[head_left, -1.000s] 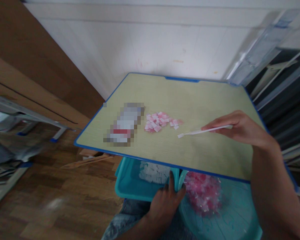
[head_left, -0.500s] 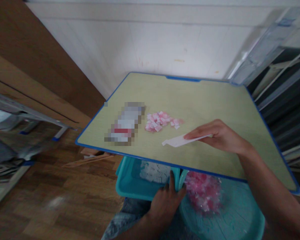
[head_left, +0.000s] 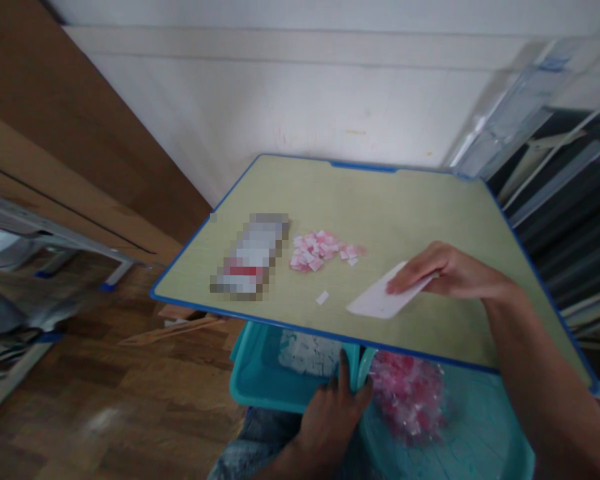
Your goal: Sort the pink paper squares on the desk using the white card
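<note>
My right hand (head_left: 433,270) pinches a flat white card (head_left: 377,297) between thumb and fingers, its far end tilted down just above the table (head_left: 420,200). A small white rectangular piece (head_left: 323,297) lies by itself left of the card. Beyond it sits a heap of small pink-and-white pieces (head_left: 314,250), with several more spread at its right side. My left hand (head_left: 333,413) is below the table edge, fingers apart, resting at the rim of a teal basin (head_left: 265,399). White pieces (head_left: 307,352) lie inside that basin.
A round teal tub (head_left: 500,427) to the right holds pink items in clear wrapping (head_left: 410,393). On the table's left lies a pixelated, blurred-out object (head_left: 253,257). A white wall (head_left: 280,100) stands behind, a brown wooden panel (head_left: 105,153) at left.
The small white piece, at the card's tip before, now lies apart on the table. My right hand has drawn the card slightly right and turned it. My left hand stays at the basin rim.
</note>
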`<state>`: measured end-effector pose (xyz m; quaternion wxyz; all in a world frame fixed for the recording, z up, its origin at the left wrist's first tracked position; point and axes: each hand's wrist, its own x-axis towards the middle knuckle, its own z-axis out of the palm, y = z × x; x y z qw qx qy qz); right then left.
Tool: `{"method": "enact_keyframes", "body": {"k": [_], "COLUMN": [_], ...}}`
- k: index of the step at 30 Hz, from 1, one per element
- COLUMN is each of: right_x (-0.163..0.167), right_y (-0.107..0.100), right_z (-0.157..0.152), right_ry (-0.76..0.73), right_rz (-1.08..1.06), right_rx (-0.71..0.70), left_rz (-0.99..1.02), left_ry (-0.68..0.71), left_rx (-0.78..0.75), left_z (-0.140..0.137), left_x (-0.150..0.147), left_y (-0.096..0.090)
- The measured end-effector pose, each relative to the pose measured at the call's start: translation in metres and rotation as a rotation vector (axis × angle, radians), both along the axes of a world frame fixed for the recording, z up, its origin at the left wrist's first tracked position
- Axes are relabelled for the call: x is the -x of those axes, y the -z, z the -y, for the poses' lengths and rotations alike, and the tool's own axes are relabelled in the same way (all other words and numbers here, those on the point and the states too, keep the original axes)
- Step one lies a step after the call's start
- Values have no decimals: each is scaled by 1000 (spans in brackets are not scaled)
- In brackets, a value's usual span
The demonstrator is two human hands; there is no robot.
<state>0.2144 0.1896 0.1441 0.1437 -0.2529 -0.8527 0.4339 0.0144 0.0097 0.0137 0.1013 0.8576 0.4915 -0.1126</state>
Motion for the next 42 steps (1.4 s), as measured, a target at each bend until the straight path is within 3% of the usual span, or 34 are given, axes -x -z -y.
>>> {"method": "enact_keyframes", "body": {"k": [2,8,15,21,25,31,33,38,42], "right_x": [-5,-7,-16,-9,-6,-25,-28,-24,-22], "right_y": [-2,3,0,13,19,-3,-8,-5,-8], "right_z": [-2,-9,-9,-17,-22,-11,-9,-11,-6], "right_ry": [13,271,118,469,365,154,152,309,121], "right_rz": [-14,-59,33,-53,-18,130,138,91,131], "right_rx": [-8,-156,-74,-269,-289,-54,-39,-141,-30], "left_rz": [1,-27,-18,-28,-23,-21,-23,-29,-17], "left_ry": [-1,34,28,22,26,30,26,16,10], "left_rx": [12,128,138,155,150,129,122,95,84], "left_z": [-1,-6,-5,-7,-7,-5,-5,-2,0], "left_x": [0,1,1,1,1,1,0,0,1], "left_y": [1,1,0,-4,-4,-3,-3,3,6]}}
